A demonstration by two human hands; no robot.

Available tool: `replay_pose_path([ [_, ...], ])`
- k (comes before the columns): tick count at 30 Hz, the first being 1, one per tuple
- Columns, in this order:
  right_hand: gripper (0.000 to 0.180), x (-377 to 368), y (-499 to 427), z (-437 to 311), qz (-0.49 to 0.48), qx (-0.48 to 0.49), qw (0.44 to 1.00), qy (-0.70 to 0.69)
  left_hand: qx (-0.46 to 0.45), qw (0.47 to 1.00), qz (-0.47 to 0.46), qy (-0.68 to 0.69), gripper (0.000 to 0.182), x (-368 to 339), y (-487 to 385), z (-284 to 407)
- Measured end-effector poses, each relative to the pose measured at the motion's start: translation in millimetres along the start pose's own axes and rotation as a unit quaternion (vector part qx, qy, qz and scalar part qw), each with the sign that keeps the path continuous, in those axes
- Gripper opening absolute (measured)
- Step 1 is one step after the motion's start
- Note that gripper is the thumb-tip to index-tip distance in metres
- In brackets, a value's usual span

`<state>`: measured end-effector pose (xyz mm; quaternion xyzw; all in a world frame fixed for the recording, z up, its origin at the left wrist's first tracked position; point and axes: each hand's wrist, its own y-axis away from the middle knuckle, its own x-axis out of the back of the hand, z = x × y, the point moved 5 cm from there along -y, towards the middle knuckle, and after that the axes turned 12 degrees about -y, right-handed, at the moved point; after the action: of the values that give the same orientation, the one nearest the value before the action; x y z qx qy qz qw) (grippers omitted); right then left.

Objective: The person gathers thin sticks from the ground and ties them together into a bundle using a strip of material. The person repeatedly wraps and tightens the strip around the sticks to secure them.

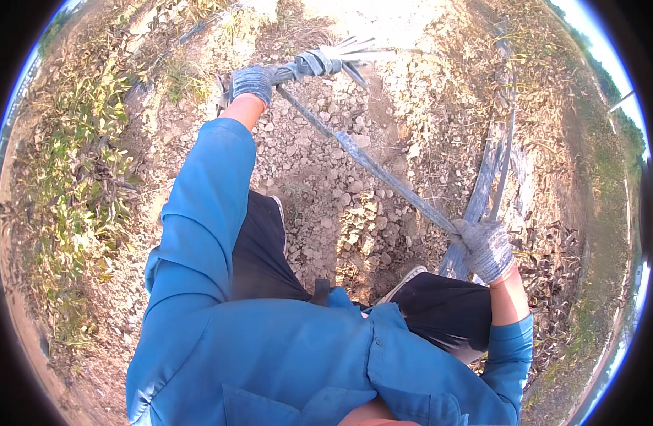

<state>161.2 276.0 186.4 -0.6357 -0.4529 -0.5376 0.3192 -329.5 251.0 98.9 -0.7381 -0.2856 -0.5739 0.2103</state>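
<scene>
My left hand (252, 82), in a grey knitted glove, is closed around a bundle of twisted grey plastic film (318, 61). The bundle has wrapped turns and loose ends that point to the right. From it a twisted strip of the film (382, 173) runs slanting down to my right hand (483, 247), also gloved, which grips its lower end. More film (486, 181), flat and dusty, runs along the ground beyond my right hand and passes under or behind it. Whether that film joins the held strip is hidden by the glove.
Dry, cloddy soil (310, 154) lies between my spread legs. A row of green and yellowing plants (81, 186) stands at the left, with dried plants (544, 133) at the right. Another strip of film (193, 32) lies at the upper left. Both of my shoes touch the soil area.
</scene>
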Motion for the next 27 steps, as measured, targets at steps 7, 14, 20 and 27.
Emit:
replay_pose_path([
  [7, 0.021, 121.3, 31.9, 57.0, 0.463, -0.170, 0.856, -0.155, -0.507, 0.794, 0.239, -0.236, 0.031, 0.3, 82.7, 138.1],
  [14, 0.041, 64.3, -3.9, 239.9, 0.373, -0.428, 0.792, -0.224, -0.519, 0.715, 0.463, 0.065, 0.037, 88.2, 99.6, 132.0],
  [20, 0.029, -92.0, -43.7, 258.0, 0.120, -0.364, 0.885, -0.263, -0.263, 0.747, 0.138, 0.595, 0.043, 75.0, 56.8, 114.8],
  [27, 0.033, -108.8, -33.7, 183.1, -0.013, -0.240, 0.917, -0.317, -0.024, 0.769, 0.008, 0.638, 0.064, -5.6, -25.5, 66.3],
])
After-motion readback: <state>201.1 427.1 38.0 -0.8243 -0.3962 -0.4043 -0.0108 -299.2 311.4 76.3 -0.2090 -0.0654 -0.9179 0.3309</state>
